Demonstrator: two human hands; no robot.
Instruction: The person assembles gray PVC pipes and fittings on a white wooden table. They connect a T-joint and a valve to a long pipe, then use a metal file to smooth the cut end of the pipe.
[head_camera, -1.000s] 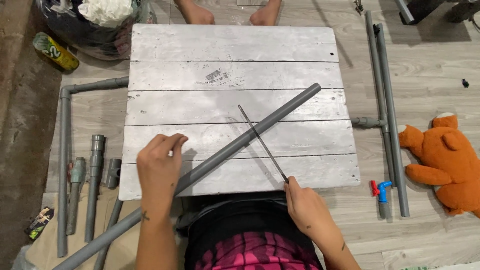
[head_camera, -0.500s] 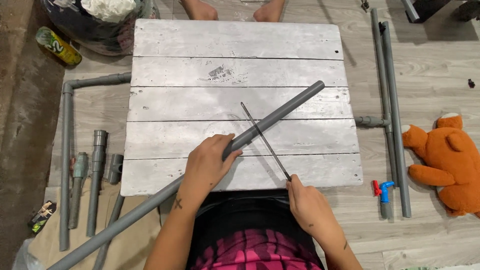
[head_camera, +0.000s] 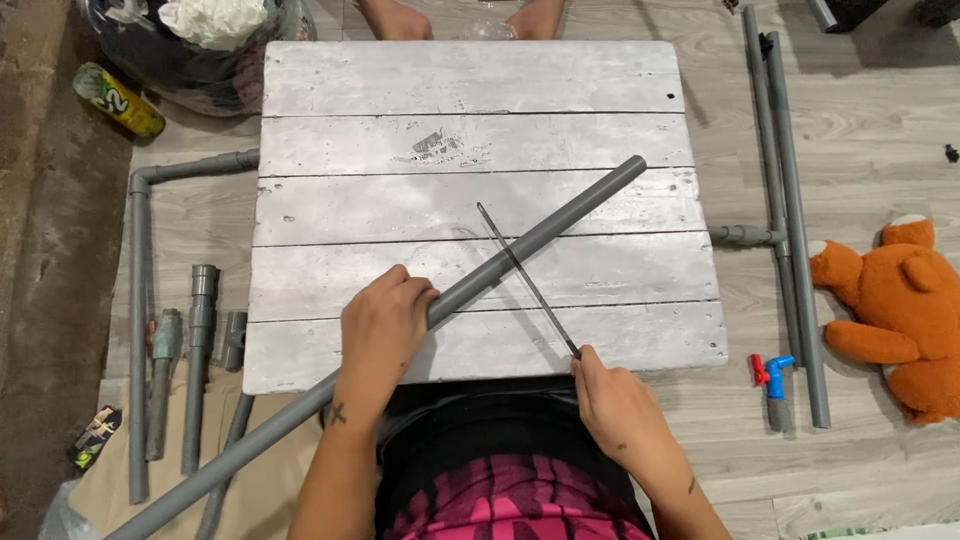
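A long grey plastic pipe (head_camera: 560, 228) lies diagonally across a low table of pale grey planks (head_camera: 470, 80), from the lower left floor up to the right. My left hand (head_camera: 382, 330) grips the pipe near the table's front edge and presses it down. My right hand (head_camera: 612, 400) holds the near end of a thin dark saw blade (head_camera: 522, 272). The blade rests across the pipe, crossing it a little right of my left hand.
Grey pipes and fittings (head_camera: 200, 330) lie on the floor at left. More long pipes (head_camera: 785, 190) lie at right, with a red and blue valve (head_camera: 772, 372) and an orange plush bear (head_camera: 895, 310). Another person's feet (head_camera: 400, 18) show beyond the table. A bin (head_camera: 190, 40) and a can (head_camera: 118, 98) stand at upper left.
My left hand moved right along the table's front edge and closed on the pipe. The blade and my right hand have hardly shifted.
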